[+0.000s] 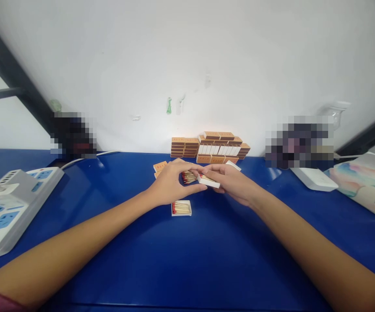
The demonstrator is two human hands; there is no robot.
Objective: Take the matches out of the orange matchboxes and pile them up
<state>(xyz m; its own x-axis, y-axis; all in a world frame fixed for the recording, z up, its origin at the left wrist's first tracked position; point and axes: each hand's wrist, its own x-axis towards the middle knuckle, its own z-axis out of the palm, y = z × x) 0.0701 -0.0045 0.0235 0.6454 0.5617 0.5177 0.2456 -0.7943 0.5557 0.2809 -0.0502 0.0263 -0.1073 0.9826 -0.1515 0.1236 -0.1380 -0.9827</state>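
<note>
My right hand (pixel 229 177) grips a small white matchbox tray (pixel 209 182) with red-tipped matches in it. My left hand (pixel 173 181) curves round the tray's left end, its thumb at the near side and its fingertips at the far side. Behind the left hand, partly hidden by it, lies a pile of loose red-headed matches (pixel 189 177). Nearer to me, a second white tray (pixel 181 208) full of matches rests on the blue table (pixel 187 260). Orange matchbox sleeves (pixel 160 166) lie just beyond my left hand, and another white tray (pixel 233 165) shows partly behind my right hand.
Stacked matchboxes (pixel 218 149) stand against the white wall (pixel 187 65). At the left is a power strip (pixel 15 216) with a plugged-in adapter and cable. To the right lie a white box-shaped device (pixel 315 178) and a colourful printed package (pixel 366 182). Both back corners hold blurred items.
</note>
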